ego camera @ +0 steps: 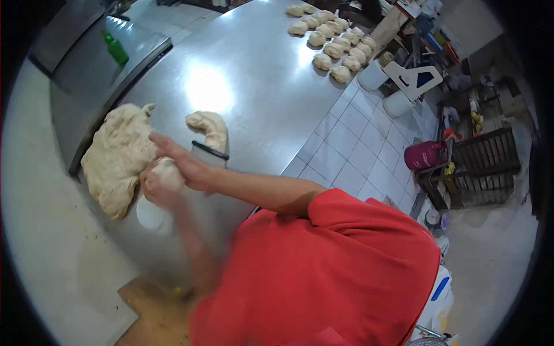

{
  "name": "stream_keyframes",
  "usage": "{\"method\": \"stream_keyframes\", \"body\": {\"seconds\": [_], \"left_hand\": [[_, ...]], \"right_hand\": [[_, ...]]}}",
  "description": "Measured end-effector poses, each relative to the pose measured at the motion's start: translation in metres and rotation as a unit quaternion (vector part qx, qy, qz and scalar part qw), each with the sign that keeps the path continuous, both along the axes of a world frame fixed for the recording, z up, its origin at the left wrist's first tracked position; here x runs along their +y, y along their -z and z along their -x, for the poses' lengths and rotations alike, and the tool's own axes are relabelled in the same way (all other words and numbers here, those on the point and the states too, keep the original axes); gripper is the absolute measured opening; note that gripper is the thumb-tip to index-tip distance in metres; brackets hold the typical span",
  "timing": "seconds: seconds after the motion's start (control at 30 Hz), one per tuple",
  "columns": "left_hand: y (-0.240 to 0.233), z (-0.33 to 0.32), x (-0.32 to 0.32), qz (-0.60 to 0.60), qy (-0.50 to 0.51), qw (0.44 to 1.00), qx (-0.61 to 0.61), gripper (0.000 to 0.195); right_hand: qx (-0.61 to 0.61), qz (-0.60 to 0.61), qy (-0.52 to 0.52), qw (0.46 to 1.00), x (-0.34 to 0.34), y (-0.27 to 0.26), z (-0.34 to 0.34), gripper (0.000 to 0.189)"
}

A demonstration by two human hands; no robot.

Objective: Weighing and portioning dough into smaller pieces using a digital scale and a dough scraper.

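Note:
My left hand (158, 188), blurred, has its fingers curled around a rounded piece of dough (168, 174). Against the other side of that piece lies my right hand (188, 166), its fingers stretched towards a large mass of dough (119, 160) at the left edge of the metal worktable (259, 82). Below my hands is a white round object (151, 214), partly hidden by my left arm. A curved strip of dough (214, 125) rests just beyond my right hand. A dough scraper (210, 153) with a dark edge lies against the strip's near end.
Several dough balls (333, 49) stand grouped at the table's far right corner. A green bottle (114, 47) is on the metal surface at upper left. White buckets (372, 75) and a maroon gas cylinder (426, 155) stand right of the table, near a wooden slatted structure (480, 160).

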State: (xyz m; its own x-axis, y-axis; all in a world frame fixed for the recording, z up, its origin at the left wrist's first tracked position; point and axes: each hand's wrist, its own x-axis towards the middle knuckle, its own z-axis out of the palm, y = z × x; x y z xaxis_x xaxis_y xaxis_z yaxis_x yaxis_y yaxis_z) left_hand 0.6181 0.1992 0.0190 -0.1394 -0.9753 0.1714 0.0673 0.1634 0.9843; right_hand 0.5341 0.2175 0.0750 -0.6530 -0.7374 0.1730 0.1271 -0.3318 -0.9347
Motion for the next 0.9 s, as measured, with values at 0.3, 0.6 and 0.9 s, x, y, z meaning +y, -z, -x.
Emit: {"method": "stream_keyframes", "body": {"seconds": [0.3,0.6,0.9], "left_hand": [[0.007,0.126,0.027,-0.116,0.373,0.910,0.141,0.066],[-0.007,0.304,0.076,-0.227,0.247,0.940,0.053,0.060],[0.008,0.195,0.053,-0.194,0.209,0.953,-0.103,0.049]], "right_hand": [[0.060,-0.195,-0.026,0.979,0.069,0.019,0.152,0.033],[-0.161,-0.246,0.052,0.954,0.095,0.078,0.378,0.025],[0.388,-0.173,0.525,0.737,0.068,0.091,0.581,0.033]]}}
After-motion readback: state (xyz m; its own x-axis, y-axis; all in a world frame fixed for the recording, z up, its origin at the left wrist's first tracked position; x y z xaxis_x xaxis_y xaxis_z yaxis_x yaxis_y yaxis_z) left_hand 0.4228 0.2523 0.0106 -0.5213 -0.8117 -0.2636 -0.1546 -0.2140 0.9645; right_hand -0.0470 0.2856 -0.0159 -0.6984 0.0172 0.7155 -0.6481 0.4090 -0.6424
